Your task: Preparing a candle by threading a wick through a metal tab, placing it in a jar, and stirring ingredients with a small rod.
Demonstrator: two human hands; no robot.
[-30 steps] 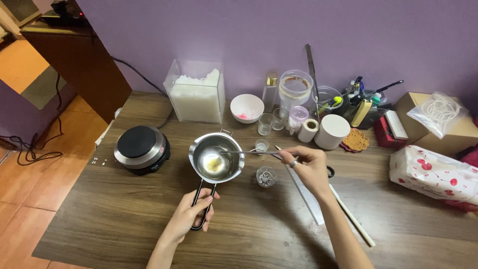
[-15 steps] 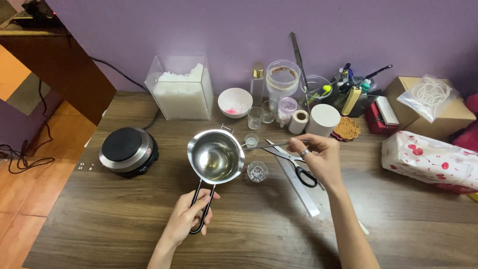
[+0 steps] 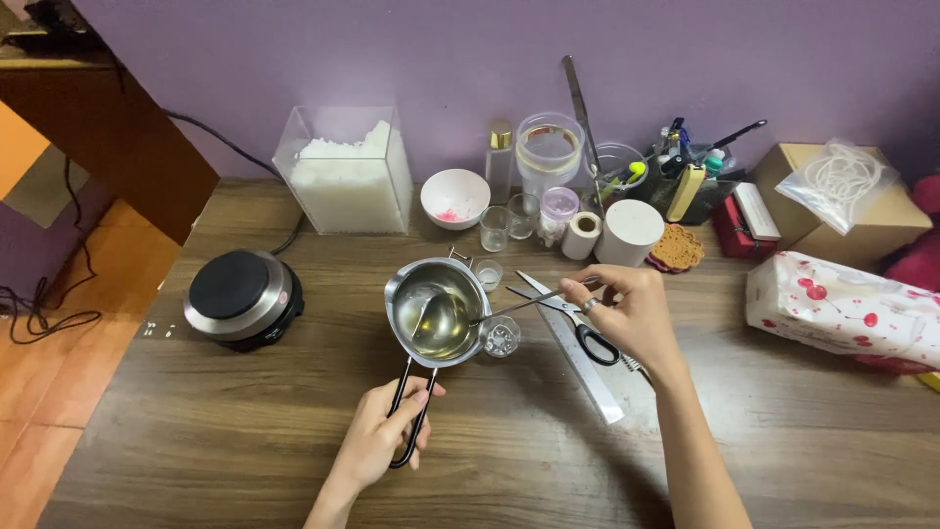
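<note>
A small steel melting pot (image 3: pixel 437 309) with clear yellowish liquid sits over the middle of the wooden table (image 3: pixel 245 431). My left hand (image 3: pixel 385 431) grips its black wire handle (image 3: pixel 411 411) near the front. My right hand (image 3: pixel 627 312) pinches a thin metal spoon (image 3: pixel 509 310) whose bowl dips into the liquid. A small clear glass cup (image 3: pixel 500 336) stands just right of the pot. Black-handled scissors (image 3: pixel 573 318) and a steel ruler (image 3: pixel 578 353) lie under my right hand.
A round electric hot plate (image 3: pixel 241 297) stands at the left, its cord running back. Along the wall stand a clear box of white flakes (image 3: pixel 346 176), a white bowl (image 3: pixel 455 198), jars, small glasses, a white cup (image 3: pixel 629 232) and a tool holder. Cardboard box and patterned pack at right.
The solid white lump in the pot has melted into clear liquid. My right hand has brought the spoon into the pot. The view has shifted slightly.
</note>
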